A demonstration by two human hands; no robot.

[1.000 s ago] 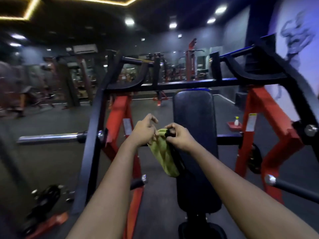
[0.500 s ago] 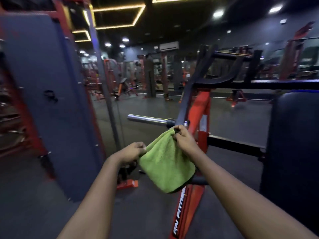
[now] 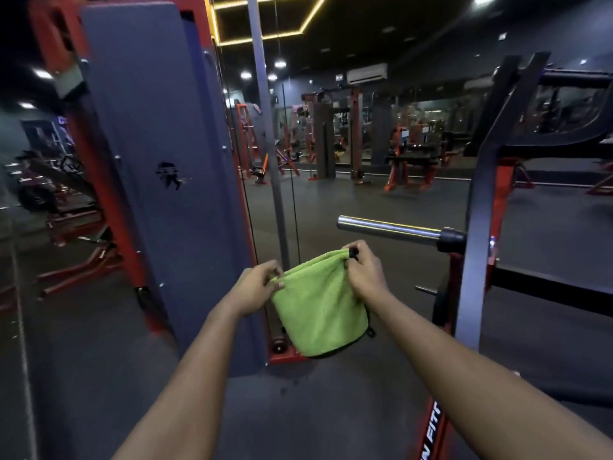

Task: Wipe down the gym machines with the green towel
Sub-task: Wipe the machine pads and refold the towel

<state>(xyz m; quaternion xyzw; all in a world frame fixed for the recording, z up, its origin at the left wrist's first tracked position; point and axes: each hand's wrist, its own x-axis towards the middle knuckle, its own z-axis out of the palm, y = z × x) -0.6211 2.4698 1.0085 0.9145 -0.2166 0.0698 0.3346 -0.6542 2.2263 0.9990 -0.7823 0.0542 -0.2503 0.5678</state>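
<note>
Green towel (image 3: 318, 313) hangs squarer between the grips than a moment ago: left grip (image 3: 257, 288) pinches its top left corner, right grip (image 3: 365, 272) still pinches the top right. Steel bar (image 3: 388, 229), earlier up-left of the right grip, now lies up-right of it.

- A white air conditioner (image 3: 366, 73) hung high on the far wall.
- A yellow light strip (image 3: 285, 34) edged the dark ceiling.
- Round ceiling lamps (image 3: 280, 63) glowed beneath it.
- Dark grey floor (image 3: 331, 410) stretched underfoot.
</note>
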